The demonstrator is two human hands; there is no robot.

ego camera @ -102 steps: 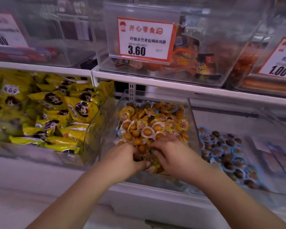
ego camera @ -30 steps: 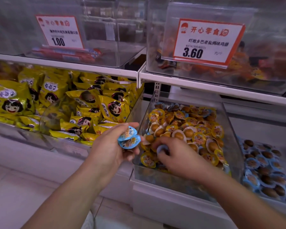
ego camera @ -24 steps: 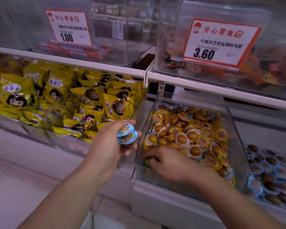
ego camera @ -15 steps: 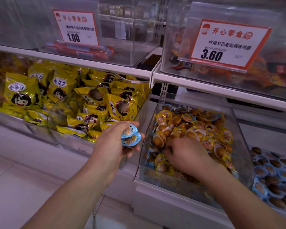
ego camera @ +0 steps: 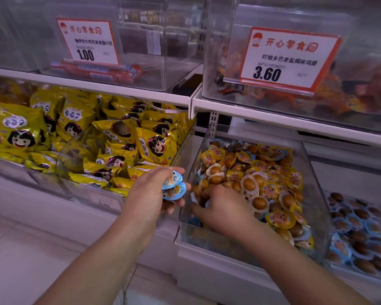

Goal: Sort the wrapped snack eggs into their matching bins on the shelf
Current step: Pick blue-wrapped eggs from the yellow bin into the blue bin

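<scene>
My left hand [ego camera: 149, 194] holds two blue-wrapped snack eggs [ego camera: 174, 188] stacked between thumb and fingers, just left of the middle bin. That clear bin [ego camera: 317, 205] is full of yellow-wrapped eggs [ego camera: 271, 188], with a few blue wrappers near its front left corner. My right hand [ego camera: 222, 211] reaches down into the front left of the pile with its fingers curled and buried among the eggs; whether it grips one is hidden. A bin of blue-wrapped eggs [ego camera: 359, 230] lies to the right.
A bin of yellow snack bags [ego camera: 119, 148] fills the lower shelf on the left. Clear bins with price tags reading 1.00 [ego camera: 87, 40] and 3.60 [ego camera: 288, 58] stand on the upper shelf [ego camera: 273, 117]. White floor shows at the lower left.
Over the last second my right hand dug from the bin's front toward its front left corner. My left hand kept the two blue eggs and stayed beside the bin.
</scene>
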